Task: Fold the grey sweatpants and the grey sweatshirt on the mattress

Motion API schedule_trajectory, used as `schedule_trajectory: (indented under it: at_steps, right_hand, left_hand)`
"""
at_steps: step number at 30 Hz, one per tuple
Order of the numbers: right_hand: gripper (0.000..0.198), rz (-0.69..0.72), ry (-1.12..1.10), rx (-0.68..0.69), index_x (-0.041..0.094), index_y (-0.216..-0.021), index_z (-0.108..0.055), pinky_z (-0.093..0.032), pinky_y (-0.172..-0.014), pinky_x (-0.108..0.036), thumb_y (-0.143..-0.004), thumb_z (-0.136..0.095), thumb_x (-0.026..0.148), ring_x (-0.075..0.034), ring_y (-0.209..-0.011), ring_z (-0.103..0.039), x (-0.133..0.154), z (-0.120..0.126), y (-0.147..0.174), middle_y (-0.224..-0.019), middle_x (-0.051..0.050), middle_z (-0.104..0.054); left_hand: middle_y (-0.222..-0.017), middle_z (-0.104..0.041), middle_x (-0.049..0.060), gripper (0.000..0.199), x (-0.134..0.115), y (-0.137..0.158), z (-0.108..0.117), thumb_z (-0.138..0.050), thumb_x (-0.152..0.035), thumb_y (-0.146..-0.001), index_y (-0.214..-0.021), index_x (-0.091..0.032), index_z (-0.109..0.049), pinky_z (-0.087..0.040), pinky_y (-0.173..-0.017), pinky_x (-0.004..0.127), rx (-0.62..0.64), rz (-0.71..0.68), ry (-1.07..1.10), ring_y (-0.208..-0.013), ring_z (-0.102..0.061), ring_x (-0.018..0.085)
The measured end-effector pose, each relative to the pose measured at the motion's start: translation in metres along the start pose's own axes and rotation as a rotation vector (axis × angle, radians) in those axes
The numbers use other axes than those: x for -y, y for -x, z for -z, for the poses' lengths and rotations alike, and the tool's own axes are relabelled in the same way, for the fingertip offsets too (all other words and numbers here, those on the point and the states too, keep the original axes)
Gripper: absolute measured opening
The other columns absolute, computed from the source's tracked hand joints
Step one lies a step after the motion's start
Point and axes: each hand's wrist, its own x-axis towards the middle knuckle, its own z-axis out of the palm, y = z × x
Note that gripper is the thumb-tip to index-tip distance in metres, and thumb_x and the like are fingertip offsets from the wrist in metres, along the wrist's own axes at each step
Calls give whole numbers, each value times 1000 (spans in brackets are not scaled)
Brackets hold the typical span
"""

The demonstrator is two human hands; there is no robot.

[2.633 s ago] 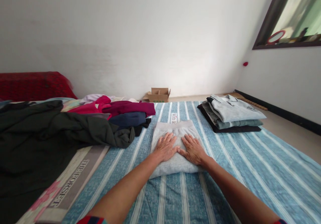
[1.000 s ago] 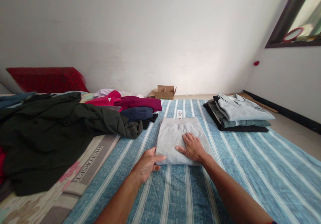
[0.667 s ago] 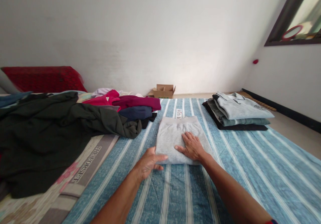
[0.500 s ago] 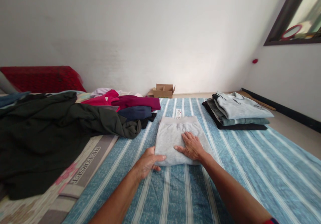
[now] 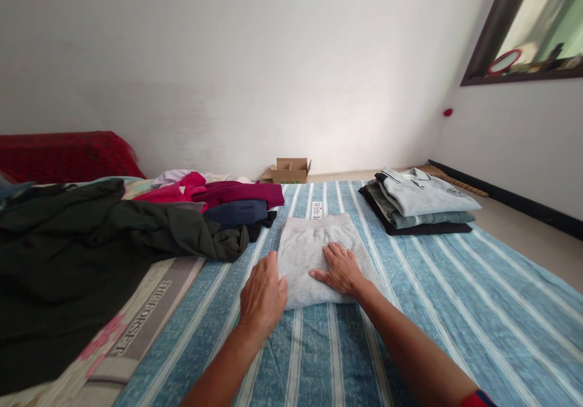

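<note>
A folded pair of light grey sweatpants (image 5: pixel 303 261) lies in front of me, its ribbed waistband on the far side. My right hand (image 5: pixel 339 268) rests palm down on it with the fingers spread, open and gripping nothing. Along the left edge of the sweatpants stands my left hand (image 5: pixel 263 291), its fingers stretched forward and its thumb close to the cloth. Whether the left fingers press against the edge is hard to see, but they do not pinch it. Beneath both hands is a blue striped bed sheet (image 5: pixel 314 358).
A stack of folded clothes (image 5: pixel 423 203) sits at the right. On the left, a dark green garment (image 5: pixel 82 261) lies loosely beside a heap of maroon, pink and navy clothes (image 5: pixel 246 194). An opened cardboard box (image 5: pixel 290 171) stands by the wall, and a window (image 5: pixel 523 36) is at upper right.
My left hand has let go of the near left corner of the sweatpants and turned upright along the left edge. The right hand stays on top. The view has shifted slightly right.
</note>
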Motion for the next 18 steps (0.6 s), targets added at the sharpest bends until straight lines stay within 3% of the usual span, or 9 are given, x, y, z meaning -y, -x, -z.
schedule_trajectory:
  at_steps: [2,4,7,10,18]
  right_hand:
    - [83,4,8,10,11,-139,-37,-17,-107,-56,-82,-38,72,-34,-139,-18,1,2,0,-149,-19,-28]
    - [75,0,10,30,12,-140,-36,-18,-107,-56,-87,-36,66,-33,-139,-18,1,3,0,-150,-19,-28]
    - [63,-1,-11,47,13,-140,-35,-19,-107,-56,-93,-31,55,-33,-139,-19,0,4,0,-150,-17,-27]
    - [57,10,-34,38,13,-140,-35,-19,-107,-56,-95,-28,48,-32,-139,-18,-2,3,-2,-151,-16,-27]
    - [54,2,-49,16,13,-137,-38,-18,-108,-55,-94,-31,46,-32,-139,-20,1,4,-3,-149,-15,-30]
  left_hand:
    - [-140,-44,18,45,-19,-2,-8,-41,-18,-85,-130,-10,-45,-31,-107,36,16,-194,-42,-131,-38,26]
    - [-147,-34,20,48,-32,-5,-25,-35,-18,-87,-132,-5,-43,-24,-111,38,150,-284,-56,-138,-28,26]
    - [-152,-21,20,58,-34,-7,-51,-30,-29,-91,-142,-1,-29,-18,-113,45,344,-244,-103,-141,-17,27]
    - [-154,-14,17,66,-25,-7,-65,-27,-38,-92,-146,-2,-20,-12,-114,45,357,-229,-167,-143,-10,26]
    - [-154,-14,17,67,-25,-11,-56,-28,-40,-90,-146,-3,-24,-13,-113,48,405,-224,-199,-142,-11,27]
